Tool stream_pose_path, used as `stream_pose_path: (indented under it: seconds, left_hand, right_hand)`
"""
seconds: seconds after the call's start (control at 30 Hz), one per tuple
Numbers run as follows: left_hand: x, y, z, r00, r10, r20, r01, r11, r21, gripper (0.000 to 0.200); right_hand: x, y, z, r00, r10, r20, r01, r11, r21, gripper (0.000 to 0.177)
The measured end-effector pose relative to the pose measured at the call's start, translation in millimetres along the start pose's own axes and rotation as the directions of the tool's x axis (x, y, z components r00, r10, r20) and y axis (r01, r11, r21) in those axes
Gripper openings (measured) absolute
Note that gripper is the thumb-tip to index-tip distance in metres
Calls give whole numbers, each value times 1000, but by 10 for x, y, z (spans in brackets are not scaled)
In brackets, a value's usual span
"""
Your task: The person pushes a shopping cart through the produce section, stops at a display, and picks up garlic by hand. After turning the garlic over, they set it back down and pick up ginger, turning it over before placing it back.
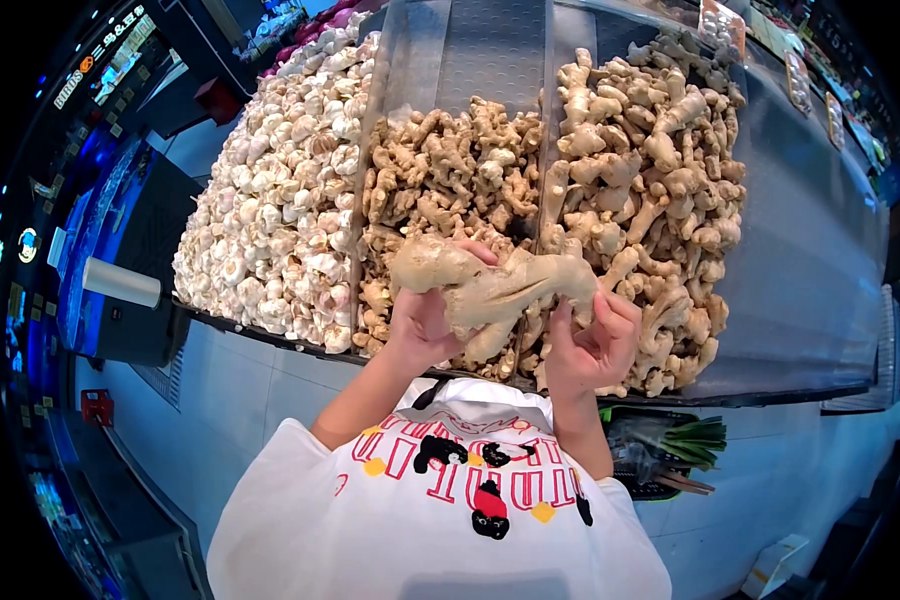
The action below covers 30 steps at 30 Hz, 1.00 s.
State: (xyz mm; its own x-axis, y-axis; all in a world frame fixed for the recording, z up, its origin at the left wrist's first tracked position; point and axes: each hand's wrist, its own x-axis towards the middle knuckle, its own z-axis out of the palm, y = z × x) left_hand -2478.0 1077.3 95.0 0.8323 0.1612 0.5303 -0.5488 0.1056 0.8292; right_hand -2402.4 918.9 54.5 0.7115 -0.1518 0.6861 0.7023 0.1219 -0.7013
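A large, knobbly piece of ginger (505,290) is held up in front of my chest, over the near edge of the bins. My left hand (428,320) is closed around its left part from below, with fingertips showing behind the top. At the right end my right hand (598,340) pinches the ginger between thumb and fingers. Behind it lies a heap of smaller ginger (450,165) in the middle bin. Larger ginger pieces (660,190) fill the bin to the right of a divider.
Garlic bulbs (280,200) are heaped in the left bin. A bare dark sloping counter (790,270) lies at right. A roll of plastic bags (120,282) stands at left. Below the bins, green leafy vegetables (692,440) sit in a dark crate.
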Motion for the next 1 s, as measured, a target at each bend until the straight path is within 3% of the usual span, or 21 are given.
stream_pose_path:
  seconds: [0.1, 0.17, 0.23, 0.3, 0.43, 0.5, 0.53, 0.77, 0.87, 0.93, 1.0]
  left_hand:
    - [-172, -51, 9, 991, -37, -127, 21, 992, -128, 77]
    - [-207, 3, -7, 973, -167, -159, 112, 945, -307, 81]
    - [-182, 66, 51, 964, -180, -196, 120, 952, -282, 81]
    - [-84, 155, 131, 967, -204, -151, 116, 884, -453, 73]
    - [-112, 168, 76, 965, -259, -52, 175, 774, -608, 67]
    - [-107, 145, 46, 959, -282, 20, 200, 625, -755, 65]
    - [-106, 141, 39, 951, -309, 22, 216, 613, -760, 65]
    - [-138, 124, 27, 944, -330, 26, 225, 582, -781, 68]
    - [-125, 111, 44, 961, -276, 33, 200, 604, -772, 61]
    - [-113, 99, 57, 976, -210, 55, 176, 619, -765, 41]
    - [-88, 166, 103, 964, -266, 19, 193, 648, -737, 30]
  right_hand:
    - [11, 42, -19, 997, -73, 5, 73, 995, -73, 37]
    - [-11, 105, 13, 999, -48, -18, 47, 998, -49, 36]
    - [-8, 99, 42, 999, -28, -44, 27, 999, -21, 35]
    - [23, 43, 66, 986, 154, -59, -156, 987, -34, 32]
    - [30, 148, 89, 983, 178, -49, -179, 984, -14, 28]
    - [42, 171, 99, 980, 189, -56, -187, 982, 39, 26]
    - [41, 163, 86, 964, 260, -61, -258, 965, 44, 24]
    - [43, 152, 78, 947, 318, -40, -319, 948, -9, 24]
    - [33, 165, 89, 950, 311, -39, -311, 950, 20, 24]
    - [25, 159, 86, 952, 306, -28, -305, 952, 36, 25]
    - [34, 121, 71, 952, 304, -16, -304, 952, 28, 26]
